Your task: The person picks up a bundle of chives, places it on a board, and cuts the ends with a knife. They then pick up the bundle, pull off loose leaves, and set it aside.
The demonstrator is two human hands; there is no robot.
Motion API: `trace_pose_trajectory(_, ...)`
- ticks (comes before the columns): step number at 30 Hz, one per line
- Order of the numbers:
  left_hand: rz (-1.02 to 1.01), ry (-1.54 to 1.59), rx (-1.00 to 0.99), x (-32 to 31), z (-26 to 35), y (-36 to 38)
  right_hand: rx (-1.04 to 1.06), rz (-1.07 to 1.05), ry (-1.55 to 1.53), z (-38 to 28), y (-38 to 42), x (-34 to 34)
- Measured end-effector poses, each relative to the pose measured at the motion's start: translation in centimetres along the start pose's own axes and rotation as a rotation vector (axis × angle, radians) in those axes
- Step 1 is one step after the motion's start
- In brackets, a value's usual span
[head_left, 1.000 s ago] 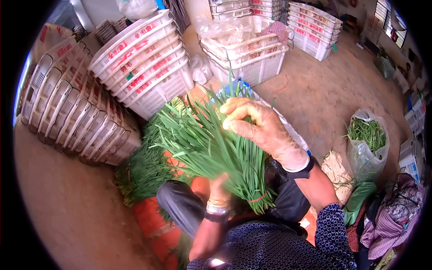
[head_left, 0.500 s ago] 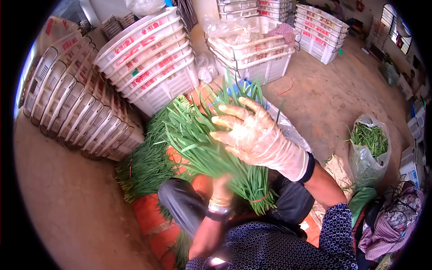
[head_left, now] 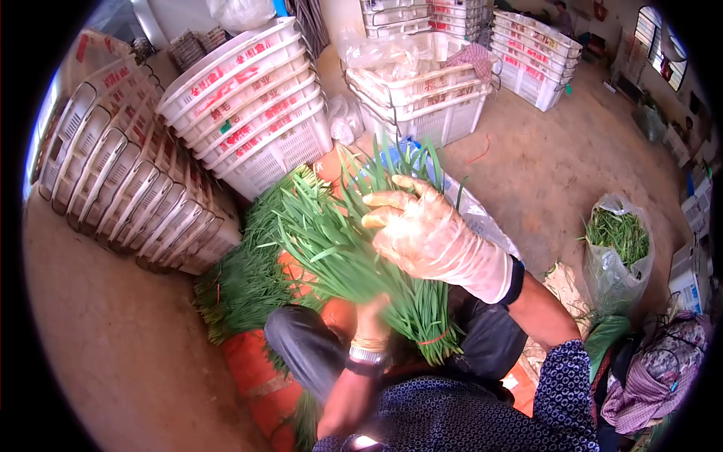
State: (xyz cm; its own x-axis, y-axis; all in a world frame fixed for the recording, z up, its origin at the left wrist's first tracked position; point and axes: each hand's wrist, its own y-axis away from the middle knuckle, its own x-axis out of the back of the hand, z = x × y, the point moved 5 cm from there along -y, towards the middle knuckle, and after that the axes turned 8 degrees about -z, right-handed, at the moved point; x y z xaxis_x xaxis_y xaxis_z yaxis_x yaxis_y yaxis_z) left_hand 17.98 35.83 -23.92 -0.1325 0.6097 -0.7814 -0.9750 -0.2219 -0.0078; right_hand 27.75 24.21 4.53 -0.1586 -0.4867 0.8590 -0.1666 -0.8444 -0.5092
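A bundle of green chives [head_left: 410,305] lies across my lap, its stem end tied with a red band and its leaves fanned toward the upper left. Over the leaves is my right hand [head_left: 425,237] in a thin translucent glove, fingers apart and slightly bent, touching or just above them. My left hand [head_left: 370,320], with rubber bands at the wrist, is at the near side of the bundle; its fingers are blurred and partly hidden by leaves. Beyond my left knee more chives [head_left: 252,260] are piled on an orange-red sheet [head_left: 252,365].
Stacked white crates [head_left: 252,98] stand ahead, with tilted crates [head_left: 128,181] at far left. Another crate [head_left: 422,113] holds clear plastic. At right are a plastic bag [head_left: 617,260] of greens and a heap of cloth [head_left: 651,369]. A person [head_left: 561,19] is in the background.
My right hand has shifted slightly right and down, its fingers a little more bent. My left hand stays blurred at the bundle. The tied bundle has barely moved.
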Motion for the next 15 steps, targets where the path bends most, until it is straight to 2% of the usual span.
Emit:
trace_pose_trajectory(3, 0.016, -0.012, 0.024, 0.9, -0.5, 0.0, -0.167, 0.103, -0.395, 2.1, 0.2, 2.0)
trace_pose_trajectory(5, 0.019, -0.010, 0.044, 1.0, -0.6, 0.0, -0.190, 0.262, -0.462, 3.8, 0.5, 4.0)
trace_pose_trajectory(7, 0.009, -0.017, 0.035, 0.5, -0.2, -0.2, -0.271, 0.292, -0.482, 4.6, 1.2, 5.5)
trace_pose_trajectory(11, -0.012, -0.016, -0.002, 0.2, 0.0, -0.3, -0.245, 0.219, -0.465, 5.1, 1.9, 7.1)
trace_pose_trajectory(15, -0.012, -0.029, -0.012, -0.4, 0.3, -0.1, -0.271, 0.331, -0.269, 4.6, 1.5, 7.4)
